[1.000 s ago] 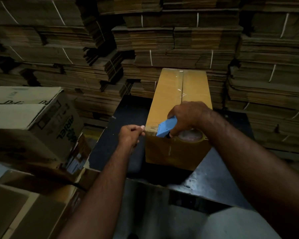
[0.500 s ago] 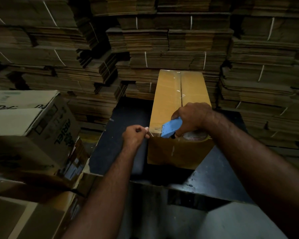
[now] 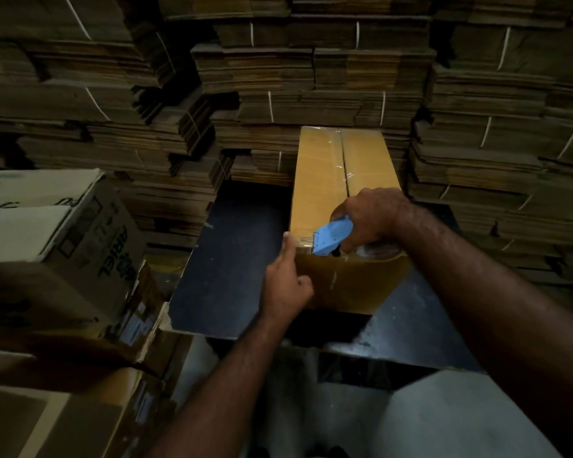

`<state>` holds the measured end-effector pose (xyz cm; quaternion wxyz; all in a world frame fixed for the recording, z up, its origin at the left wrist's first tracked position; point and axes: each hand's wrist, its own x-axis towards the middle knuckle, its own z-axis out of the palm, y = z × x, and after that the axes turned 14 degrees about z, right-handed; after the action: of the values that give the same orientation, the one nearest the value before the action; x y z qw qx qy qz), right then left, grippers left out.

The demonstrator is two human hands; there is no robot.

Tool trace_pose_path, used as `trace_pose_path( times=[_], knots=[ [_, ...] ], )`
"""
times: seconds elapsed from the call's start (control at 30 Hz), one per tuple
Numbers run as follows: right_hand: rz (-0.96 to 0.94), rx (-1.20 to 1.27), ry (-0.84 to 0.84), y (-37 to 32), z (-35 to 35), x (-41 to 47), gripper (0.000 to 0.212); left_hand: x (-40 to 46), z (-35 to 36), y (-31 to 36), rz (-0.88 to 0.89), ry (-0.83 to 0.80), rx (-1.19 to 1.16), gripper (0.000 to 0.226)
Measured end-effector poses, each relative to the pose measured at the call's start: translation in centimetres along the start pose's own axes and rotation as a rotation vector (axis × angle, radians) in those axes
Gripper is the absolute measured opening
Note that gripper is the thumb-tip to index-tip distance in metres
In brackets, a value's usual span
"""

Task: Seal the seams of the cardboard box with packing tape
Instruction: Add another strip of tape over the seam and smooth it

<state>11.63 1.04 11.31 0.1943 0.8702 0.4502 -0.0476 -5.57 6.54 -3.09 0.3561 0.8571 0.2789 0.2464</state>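
Note:
A long brown cardboard box lies on a dark table, its top centre seam covered by clear tape. My right hand grips a blue tape dispenser with its roll at the box's near top edge. My left hand rests against the box's near left corner, its index finger stretched up along the corner edge and the other fingers curled. Whether a strip of tape lies under that finger is too dim to tell.
Bundled stacks of flat cardboard fill the whole background and both sides. A printed carton sits at the left on other boxes. The table's near edge drops to a pale floor below.
My left hand dropped from a pinch level with the box's top edge and now presses its index finger along the near left corner. The dispenser stayed at the near edge.

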Motion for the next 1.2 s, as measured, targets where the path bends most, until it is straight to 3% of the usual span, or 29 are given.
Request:
trace_pose_path(
  times=[0.13,0.27,0.4,0.53,0.73,0.8,0.9,1.2],
  knots=[
    [0.022,-0.008,-0.028,-0.5,-0.2,0.0,0.072,0.4,-0.2,-1.0,0.12,-0.115,0.184,0.09],
    [0.038,-0.023,-0.035,-0.4,-0.1,0.0,0.071,1.6,-0.2,-2.4,0.556,-0.015,0.451,0.073],
    [0.032,-0.03,-0.018,-0.8,-0.1,-0.2,0.077,3.4,0.1,-4.8,0.662,0.091,0.559,0.044],
    [-0.009,-0.014,0.018,-2.2,-0.6,0.4,0.074,5.4,-1.4,-6.1,0.658,0.136,0.535,0.039],
    [-0.034,-0.015,0.018,-1.8,-1.1,1.4,0.069,5.2,-1.1,-4.8,0.621,0.064,0.484,0.042],
    [-0.062,0.029,0.017,-1.2,-1.0,1.8,0.069,5.2,-1.0,-4.9,0.548,0.076,0.473,0.039],
    [-0.108,0.138,-0.039,1.5,-0.9,2.0,0.073,4.9,-1.2,-4.8,0.592,0.094,0.494,0.037],
    [-0.08,0.016,-0.055,2.9,0.0,2.1,0.072,4.8,-1.4,-3.4,0.559,0.084,0.569,0.042]
  ],
)
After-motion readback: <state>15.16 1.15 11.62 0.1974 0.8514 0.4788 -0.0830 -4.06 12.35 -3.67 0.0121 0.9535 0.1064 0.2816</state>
